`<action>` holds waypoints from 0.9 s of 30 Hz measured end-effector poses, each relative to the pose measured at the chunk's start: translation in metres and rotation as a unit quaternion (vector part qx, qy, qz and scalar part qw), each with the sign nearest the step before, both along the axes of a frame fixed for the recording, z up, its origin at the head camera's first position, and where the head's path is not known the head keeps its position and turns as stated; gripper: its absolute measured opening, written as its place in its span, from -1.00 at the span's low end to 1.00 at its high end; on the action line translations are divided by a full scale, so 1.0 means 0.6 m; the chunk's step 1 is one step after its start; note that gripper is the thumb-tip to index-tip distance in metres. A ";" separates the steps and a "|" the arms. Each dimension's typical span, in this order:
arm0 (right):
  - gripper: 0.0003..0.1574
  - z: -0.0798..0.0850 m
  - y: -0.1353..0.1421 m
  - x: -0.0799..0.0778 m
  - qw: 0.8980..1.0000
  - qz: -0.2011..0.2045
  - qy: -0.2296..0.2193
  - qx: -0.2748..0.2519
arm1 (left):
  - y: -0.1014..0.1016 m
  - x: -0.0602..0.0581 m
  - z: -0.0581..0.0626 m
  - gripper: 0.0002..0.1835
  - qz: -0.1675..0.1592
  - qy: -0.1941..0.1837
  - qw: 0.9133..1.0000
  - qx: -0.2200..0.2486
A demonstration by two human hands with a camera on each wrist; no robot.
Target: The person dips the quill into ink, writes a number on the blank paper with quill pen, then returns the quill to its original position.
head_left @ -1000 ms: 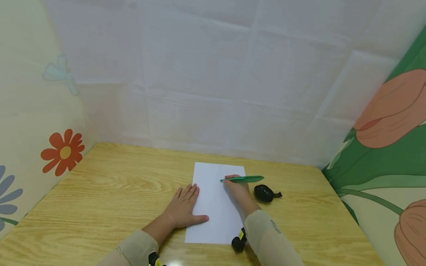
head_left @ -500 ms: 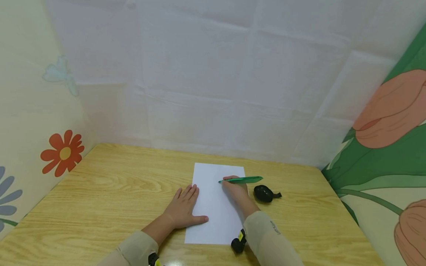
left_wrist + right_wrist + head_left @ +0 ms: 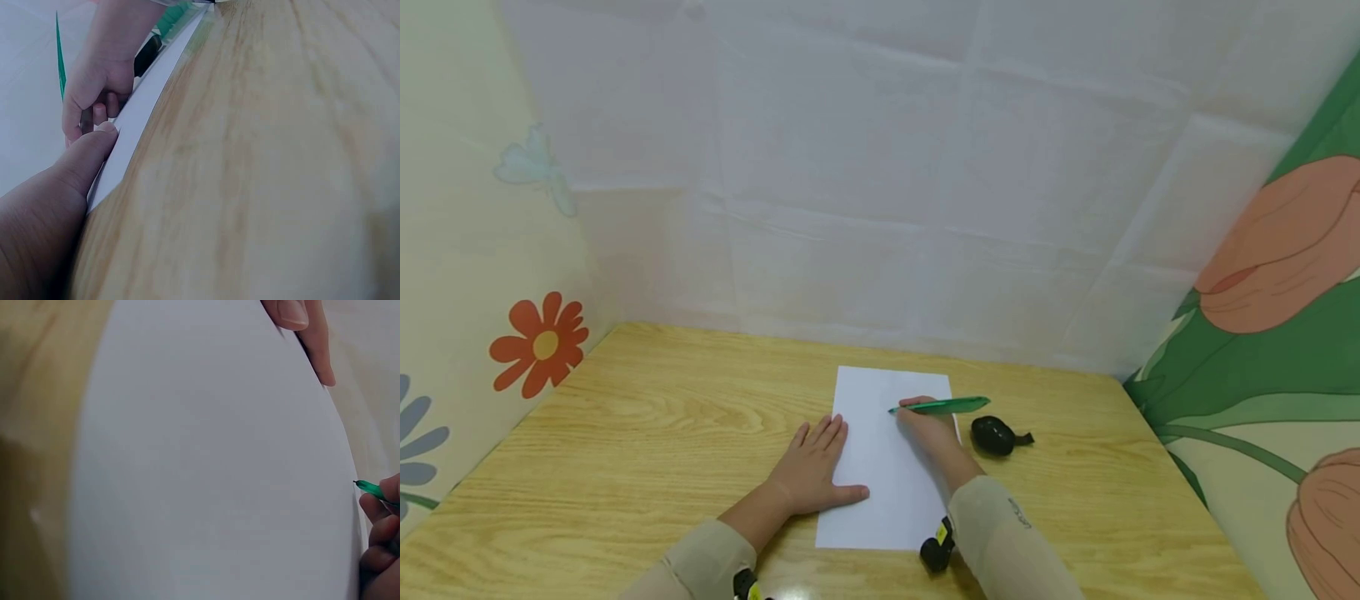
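Note:
A sheet of white paper (image 3: 880, 517) lies on the wooden table in the head view. My left hand (image 3: 811, 475) rests flat over its left edge, fingers straight and thumb spread onto the sheet. My right hand (image 3: 931, 429) pinches a green pen (image 3: 955, 406) over the upper part of the paper. The pen's tip points left, right at the paper's surface, and its back end sticks out to the right. In the right wrist view the dark tip of the pen (image 3: 369, 487) shows just beyond the fingers. No marks show on the sheet.
A glossy black rounded object (image 3: 992, 436) with a short tab sits right of the paper. Small black wrist cameras (image 3: 937, 550) hang by the sleeves. Behind the wooden table (image 3: 685, 400) stands a white sheet wall (image 3: 850, 167), with flower-patterned panels at both sides.
My right hand has slid slightly left across the paper, carrying the green pen with it. My left hand has stayed in place on the sheet.

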State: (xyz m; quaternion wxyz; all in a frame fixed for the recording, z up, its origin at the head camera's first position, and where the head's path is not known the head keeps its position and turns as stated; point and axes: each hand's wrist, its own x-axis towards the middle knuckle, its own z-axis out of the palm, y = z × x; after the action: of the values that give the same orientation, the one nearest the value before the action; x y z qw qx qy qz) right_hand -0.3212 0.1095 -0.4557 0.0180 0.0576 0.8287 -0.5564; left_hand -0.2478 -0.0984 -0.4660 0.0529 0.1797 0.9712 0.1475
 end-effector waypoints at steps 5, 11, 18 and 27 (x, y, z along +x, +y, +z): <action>-0.73 0.002 -0.002 0.001 1.000 0.000 -0.004 -0.003 | 0.000 -0.001 0.000 0.19 -0.002 0.002 1.000 -0.001; -0.74 0.003 -0.003 0.003 1.000 0.010 -0.011 0.008 | -0.001 0.000 0.000 0.19 -0.005 0.003 1.000 -0.004; -0.75 0.002 -0.004 0.007 1.000 0.014 -0.015 0.016 | -0.001 -0.001 -0.001 0.20 -0.003 -0.001 1.000 -0.007; -0.75 0.003 -0.004 0.007 0.999 0.017 -0.029 0.003 | -0.001 -0.002 -0.002 0.20 -0.002 0.001 1.000 -0.002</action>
State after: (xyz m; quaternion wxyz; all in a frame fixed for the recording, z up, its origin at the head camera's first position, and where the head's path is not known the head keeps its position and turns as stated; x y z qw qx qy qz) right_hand -0.3169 0.1071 -0.4539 0.0510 0.0599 0.8305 -0.5514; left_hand -0.2490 -0.0988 -0.4669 0.0531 0.1820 0.9711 0.1449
